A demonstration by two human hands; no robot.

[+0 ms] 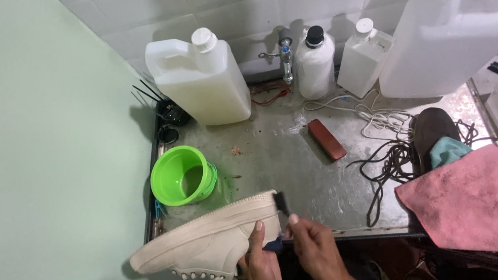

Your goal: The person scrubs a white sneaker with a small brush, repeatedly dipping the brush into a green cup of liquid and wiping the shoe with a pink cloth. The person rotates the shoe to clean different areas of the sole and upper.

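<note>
Head view, and we are looking down at a wet metal worktop (303, 165) against a white tiled wall. At six o'clock our left hand (260, 265) is closed around the heel end of a cream shoe (210, 239), tipped on its side with its studded sole toward us. Just beside it, our right hand (316, 249) pinches a small dark brush (280, 204) and presses its bristles to the shoe's heel. Over at nine o'clock sits a green bucket (180, 175), water inside. Up at twelve o'clock stand a tap (285, 56) and four white jugs (203, 79), one holding pale yellowish liquid. Dead centre lies a red-brown block (326, 139). At three o'clock we see tangled laces (382, 142), a brown shoe (433, 130) and a pink cloth (478, 200) hanging over the edge.
</note>
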